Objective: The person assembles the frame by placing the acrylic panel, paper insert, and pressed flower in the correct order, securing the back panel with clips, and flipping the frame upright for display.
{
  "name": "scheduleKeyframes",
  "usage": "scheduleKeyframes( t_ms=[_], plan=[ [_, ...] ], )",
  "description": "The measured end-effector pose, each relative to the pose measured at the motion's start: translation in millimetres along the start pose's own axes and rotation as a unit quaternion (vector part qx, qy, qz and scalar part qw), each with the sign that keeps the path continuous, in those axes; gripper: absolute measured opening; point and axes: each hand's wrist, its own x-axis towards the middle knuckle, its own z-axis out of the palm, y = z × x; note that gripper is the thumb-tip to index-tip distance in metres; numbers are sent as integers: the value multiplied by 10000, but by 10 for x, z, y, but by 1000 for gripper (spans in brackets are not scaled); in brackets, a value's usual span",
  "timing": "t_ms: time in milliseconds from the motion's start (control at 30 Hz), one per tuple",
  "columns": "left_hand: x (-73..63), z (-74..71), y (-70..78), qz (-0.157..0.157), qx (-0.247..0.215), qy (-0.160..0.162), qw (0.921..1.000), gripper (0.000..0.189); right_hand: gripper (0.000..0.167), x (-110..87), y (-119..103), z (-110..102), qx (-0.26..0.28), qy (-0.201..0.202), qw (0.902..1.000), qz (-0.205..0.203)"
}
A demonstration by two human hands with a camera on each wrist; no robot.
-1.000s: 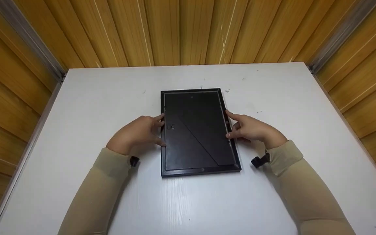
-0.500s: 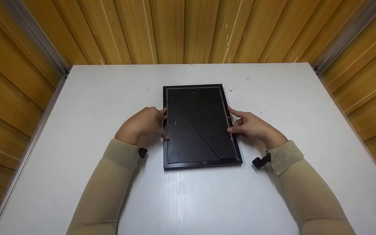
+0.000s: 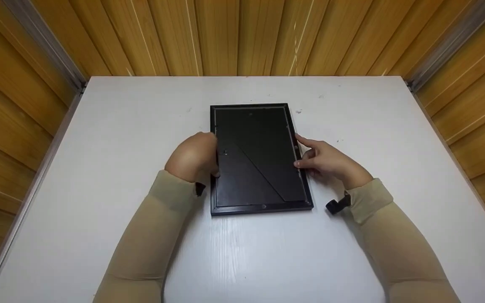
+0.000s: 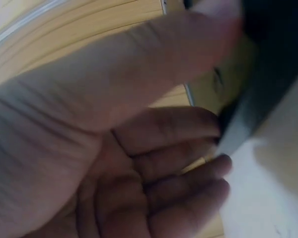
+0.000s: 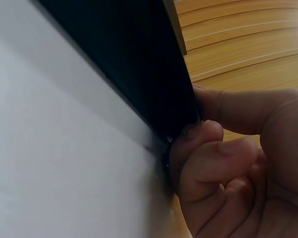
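Observation:
A black picture frame [image 3: 263, 143] lies on the white table with its back up, showing a diagonal line across the backing panel and a small fitting near the left side. My left hand [image 3: 194, 155] holds its left edge; in the left wrist view the thumb lies over the edge of the frame [image 4: 273, 64] and the fingertips meet its side. On the opposite edge, my right hand [image 3: 329, 162] grips the frame with the thumb on top and the forefinger along the side. Curled fingers of the right hand [image 5: 228, 168] touch the frame's lower edge in the right wrist view.
The white table [image 3: 242, 252] extends around the frame, with small dark marks on its surface. Yellow wood-look panels [image 3: 217, 38] rise behind it and at both sides, with metal strips in the corners. A black strap piece [image 3: 338, 205] hangs at the right cuff.
The left hand has turned over and moved inward, so its back now hides its fingers from the head view. The frame appears slightly higher in view. The right hand keeps its hold.

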Motion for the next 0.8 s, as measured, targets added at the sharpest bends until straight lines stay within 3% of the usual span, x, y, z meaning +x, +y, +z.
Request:
scheduleKeyframes(
  t_ms=[200,367,500,633,800],
  plan=[
    [-18,0,126,-140,288,-43,9995,38,100,-6,-7,0,-48,-7,10000,-5],
    [-8,-13,112,-62,319,-175,9993,36,99,10,4,16,-65,63,10000,-19],
    [54,-31,-69,214,156,-321,9991,72,95,57,-2,85,-56,259,9996,-37],
    [188,13,-330,483,-341,-237,9980,104,81,111,0,176,-189,755,9970,-49],
    [360,143,-555,736,-1067,9,9916,120,66,157,5,250,-488,1180,9918,-15]
  ],
)
